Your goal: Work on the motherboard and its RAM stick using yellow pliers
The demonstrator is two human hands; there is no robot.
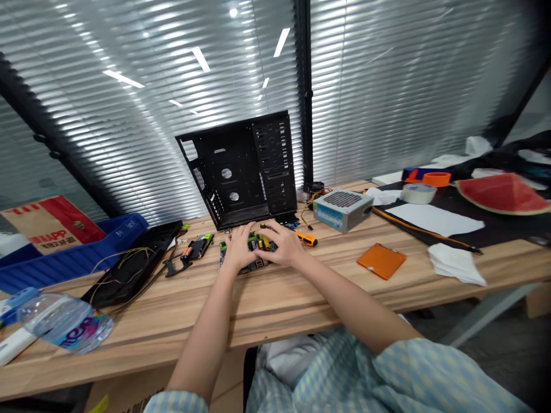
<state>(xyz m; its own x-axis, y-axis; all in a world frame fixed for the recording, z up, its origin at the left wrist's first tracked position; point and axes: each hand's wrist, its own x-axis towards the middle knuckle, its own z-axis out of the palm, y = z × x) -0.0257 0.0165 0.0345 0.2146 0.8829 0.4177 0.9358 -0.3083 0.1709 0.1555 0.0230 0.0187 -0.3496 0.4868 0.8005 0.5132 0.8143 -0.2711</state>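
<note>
A motherboard (257, 265) with green and yellow parts lies flat on the table, partly covered by my hands. My left hand (240, 246) rests over its left half, fingers curled onto it. From the right, my right hand (283, 245) reaches over the other side, fingers bent and thumb close to my left hand. Both hands seem to grip the board or a part on it; the fingertips are partly hidden. Just behind stands a black, open computer case (241, 172). An orange-and-black screwdriver (307, 238) lies right of my right hand.
A power supply (343, 209) and an orange plate (381, 261) lie to the right, with tape (418, 194) and a watermelon slice (501, 194) farther over. To the left are a black panel (133, 269), a blue bin (55, 265) and a water bottle (64, 321) near the table edge.
</note>
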